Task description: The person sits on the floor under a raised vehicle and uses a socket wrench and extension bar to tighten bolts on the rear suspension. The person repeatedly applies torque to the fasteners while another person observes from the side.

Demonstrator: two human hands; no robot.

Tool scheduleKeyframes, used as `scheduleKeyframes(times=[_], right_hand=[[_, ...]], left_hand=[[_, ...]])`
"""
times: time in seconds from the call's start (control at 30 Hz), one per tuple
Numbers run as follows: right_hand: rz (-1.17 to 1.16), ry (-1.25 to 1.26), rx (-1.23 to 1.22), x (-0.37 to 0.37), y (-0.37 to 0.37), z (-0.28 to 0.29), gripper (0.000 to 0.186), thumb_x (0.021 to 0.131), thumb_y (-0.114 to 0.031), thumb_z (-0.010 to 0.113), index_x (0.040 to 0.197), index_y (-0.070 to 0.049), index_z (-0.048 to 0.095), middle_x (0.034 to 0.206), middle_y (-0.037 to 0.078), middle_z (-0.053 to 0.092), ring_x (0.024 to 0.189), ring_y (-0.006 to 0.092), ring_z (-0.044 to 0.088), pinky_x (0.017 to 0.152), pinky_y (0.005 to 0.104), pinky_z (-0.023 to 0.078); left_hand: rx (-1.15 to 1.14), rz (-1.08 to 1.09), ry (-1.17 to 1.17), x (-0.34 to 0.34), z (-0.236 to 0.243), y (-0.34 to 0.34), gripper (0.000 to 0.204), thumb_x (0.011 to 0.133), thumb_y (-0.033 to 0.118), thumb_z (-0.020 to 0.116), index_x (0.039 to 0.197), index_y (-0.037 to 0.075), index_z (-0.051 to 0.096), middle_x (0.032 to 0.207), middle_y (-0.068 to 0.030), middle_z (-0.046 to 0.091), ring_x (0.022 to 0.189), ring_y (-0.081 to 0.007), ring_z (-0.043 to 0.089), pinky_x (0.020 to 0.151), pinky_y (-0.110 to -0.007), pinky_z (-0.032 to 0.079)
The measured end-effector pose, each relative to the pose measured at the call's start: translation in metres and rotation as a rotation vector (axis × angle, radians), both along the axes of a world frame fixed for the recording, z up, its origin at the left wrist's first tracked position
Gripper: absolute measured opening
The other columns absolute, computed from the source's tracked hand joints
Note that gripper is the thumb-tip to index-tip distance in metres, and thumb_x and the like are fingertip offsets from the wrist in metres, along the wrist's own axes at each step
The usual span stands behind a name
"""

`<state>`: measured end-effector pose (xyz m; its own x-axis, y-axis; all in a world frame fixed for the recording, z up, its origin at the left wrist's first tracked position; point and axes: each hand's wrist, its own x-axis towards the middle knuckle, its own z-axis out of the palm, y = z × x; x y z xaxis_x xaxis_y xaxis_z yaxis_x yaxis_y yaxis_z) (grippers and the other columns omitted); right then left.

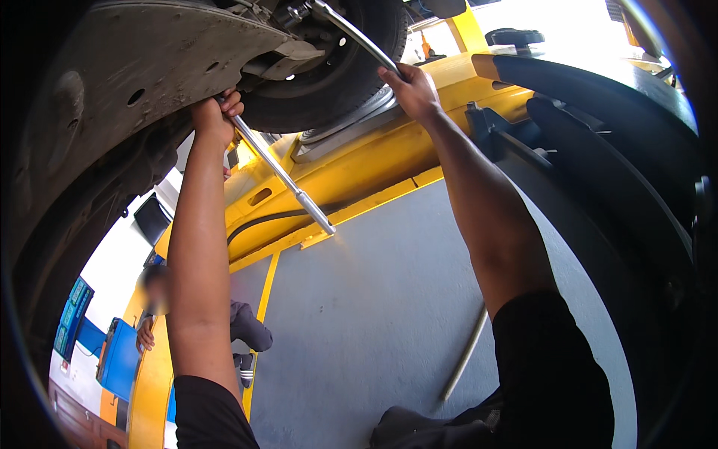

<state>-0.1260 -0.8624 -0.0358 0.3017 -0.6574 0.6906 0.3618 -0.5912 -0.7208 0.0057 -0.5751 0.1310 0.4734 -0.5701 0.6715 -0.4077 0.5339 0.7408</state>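
Note:
Raised at the left, my left hand [217, 116] is closed around a chrome breaker bar [280, 168], just below the car's dark underbody panel [149, 67]. The bar slants down to the right, its thicker end hanging free. My right hand [411, 90] grips the handle of a chrome socket wrench [359, 39]. That wrench reaches up left to its head, close to the suspension parts beside the tyre [321, 108]. Whether the head sits on a fastener, I cannot tell.
A yellow lift beam [359, 179] crosses beneath the tyre. Dark curved metal parts [598, 142] stand at the right. A pale rod [465, 352] lies on the grey floor [359, 299]. At the lower left are another person [250, 329] and a blue cabinet [120, 359].

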Motion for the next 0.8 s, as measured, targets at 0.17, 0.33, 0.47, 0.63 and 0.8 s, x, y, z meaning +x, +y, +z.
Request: scheduleKeyframes(times=[0.17,0.33,0.47,0.63,0.8], right_hand=[[0.025,0.028,0.017,0.004,-0.006,-0.002,0.061,0.083,-0.060,0.064,0.113,-0.008,0.071,0.088,0.009,0.070,0.087,0.0197,0.066,0.087,0.0358,0.048],[0.020,0.012,0.030,0.004,-0.011,-0.003,0.064,0.081,-0.063,0.065,0.116,-0.010,0.070,0.096,0.009,0.071,0.096,0.0222,0.065,0.094,0.0366,0.046],[0.056,0.109,0.009,0.000,-0.026,0.008,0.070,0.079,-0.067,0.066,0.116,-0.008,0.070,0.099,0.010,0.071,0.099,0.0238,0.065,0.095,0.0368,0.046],[-0.043,0.091,-0.005,0.007,-0.040,0.003,0.069,0.078,-0.067,0.066,0.115,-0.009,0.070,0.098,0.012,0.070,0.099,0.0238,0.065,0.094,0.0368,0.046],[0.025,0.027,-0.067,-0.006,-0.032,0.005,0.067,0.078,-0.068,0.066,0.113,-0.011,0.072,0.091,0.007,0.070,0.093,0.0208,0.066,0.090,0.0358,0.047]], left_hand=[[-0.004,-0.003,0.045,-0.002,-0.002,-0.001,0.022,0.096,0.027,0.048,0.082,0.011,0.046,0.068,-0.0010,0.041,0.049,-0.0084,0.029,0.047,-0.024,0.026],[-0.001,0.002,0.079,-0.001,-0.003,-0.001,0.021,0.096,0.027,0.048,0.082,0.011,0.046,0.068,-0.0009,0.040,0.049,-0.0086,0.030,0.048,-0.024,0.026],[0.008,0.012,0.067,0.000,0.000,-0.001,0.022,0.096,0.026,0.048,0.081,0.010,0.046,0.068,-0.0006,0.040,0.050,-0.0087,0.030,0.048,-0.024,0.027],[0.005,-0.010,0.045,0.001,0.003,-0.001,0.022,0.096,0.026,0.048,0.080,0.010,0.046,0.068,-0.0006,0.041,0.050,-0.0087,0.030,0.049,-0.024,0.027],[0.001,-0.025,0.040,0.000,0.001,0.000,0.020,0.096,0.024,0.050,0.084,0.009,0.049,0.069,-0.0010,0.040,0.051,-0.0080,0.032,0.049,-0.023,0.028]])
